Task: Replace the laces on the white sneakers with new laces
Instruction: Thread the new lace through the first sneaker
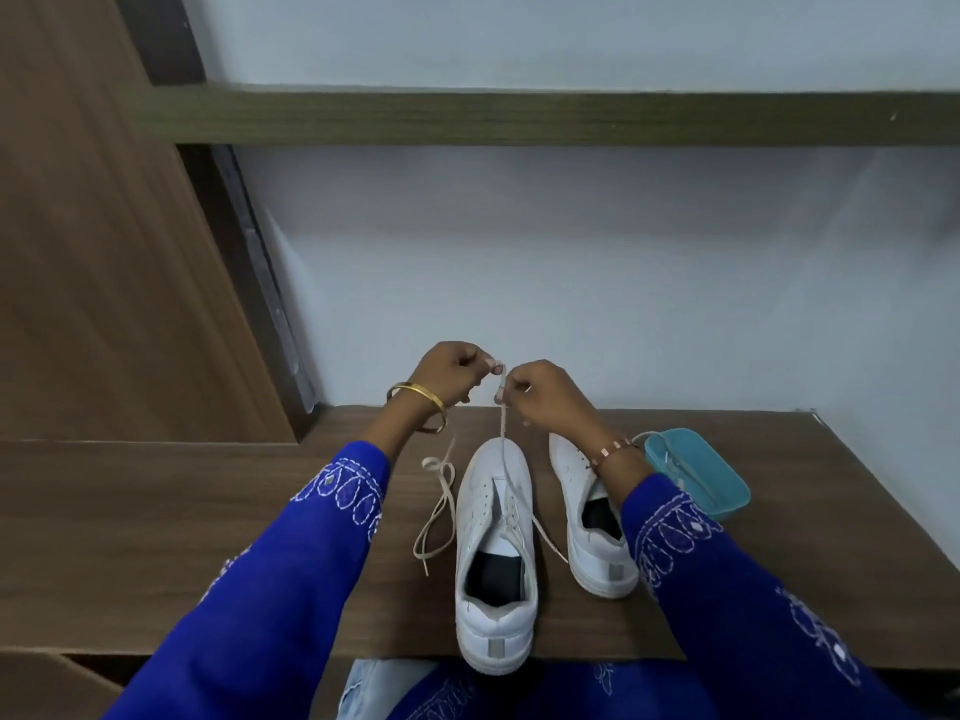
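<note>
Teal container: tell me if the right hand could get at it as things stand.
Probably yes, once freed. The teal container lies just beyond the right wrist with nothing between, but the right hand and left hand are both pinching the lace above the near sneaker.

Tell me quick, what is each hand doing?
Left hand: pinching the lace pulled up from the near sneaker.
Right hand: pinching the same lace.

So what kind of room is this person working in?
Probably a home, perhaps a bedroom or study. A wood-grain desk is built against a plain pale wall, a wooden shelf runs above it, and a wardrobe-like panel stands on the left.
</note>
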The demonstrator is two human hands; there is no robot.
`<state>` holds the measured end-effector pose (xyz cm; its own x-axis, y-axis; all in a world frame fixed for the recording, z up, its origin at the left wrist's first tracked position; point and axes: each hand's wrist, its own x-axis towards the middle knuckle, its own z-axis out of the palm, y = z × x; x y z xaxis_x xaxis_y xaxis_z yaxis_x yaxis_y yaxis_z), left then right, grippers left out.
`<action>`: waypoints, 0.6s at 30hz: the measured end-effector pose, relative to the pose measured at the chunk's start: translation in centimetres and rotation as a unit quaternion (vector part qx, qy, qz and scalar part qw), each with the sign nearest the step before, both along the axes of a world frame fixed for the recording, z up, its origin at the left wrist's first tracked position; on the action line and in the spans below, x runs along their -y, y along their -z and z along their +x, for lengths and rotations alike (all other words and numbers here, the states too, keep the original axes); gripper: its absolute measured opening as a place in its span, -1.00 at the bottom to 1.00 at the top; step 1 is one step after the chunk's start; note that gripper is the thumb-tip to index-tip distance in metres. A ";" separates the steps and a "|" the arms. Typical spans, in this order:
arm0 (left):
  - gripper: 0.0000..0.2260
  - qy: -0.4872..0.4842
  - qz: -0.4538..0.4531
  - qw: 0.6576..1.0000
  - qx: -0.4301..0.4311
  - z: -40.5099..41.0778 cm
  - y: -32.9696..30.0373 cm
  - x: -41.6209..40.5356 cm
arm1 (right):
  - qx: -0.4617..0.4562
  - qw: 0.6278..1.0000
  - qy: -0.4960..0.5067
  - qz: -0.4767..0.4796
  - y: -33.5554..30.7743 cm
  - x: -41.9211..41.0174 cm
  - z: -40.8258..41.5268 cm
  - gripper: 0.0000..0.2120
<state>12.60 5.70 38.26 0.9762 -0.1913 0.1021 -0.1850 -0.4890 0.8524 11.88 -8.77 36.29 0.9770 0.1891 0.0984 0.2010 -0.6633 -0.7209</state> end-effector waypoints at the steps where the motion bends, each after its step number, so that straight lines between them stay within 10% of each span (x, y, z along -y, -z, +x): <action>1: -0.80 0.000 0.004 1.000 -0.008 0.0 -0.3 -0.1 | 0.002 1.000 0.014 0.015 -0.5 0.2 0.2 -0.79; 8: -0.71 0.005 -0.173 0.979 -0.107 1.0 -2.7 -1.3 | 0.079 0.991 0.084 0.065 -3.9 2.6 1.4 -0.71; 13: -0.72 0.024 -0.400 0.902 -0.159 1.7 -6.1 -0.7 | 0.053 0.995 0.076 0.037 -3.1 2.5 1.1 -0.74; 18: -0.78 0.040 -0.285 0.955 -0.076 1.7 -8.3 0.1 | 0.088 0.994 0.045 0.040 -5.6 2.2 0.5 -0.80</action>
<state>14.29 5.56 46.61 0.9725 -0.2221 0.0706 -0.0556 0.0733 0.9958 12.43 -11.01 41.89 0.9561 0.0871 0.2799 0.2712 -0.6257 -0.7314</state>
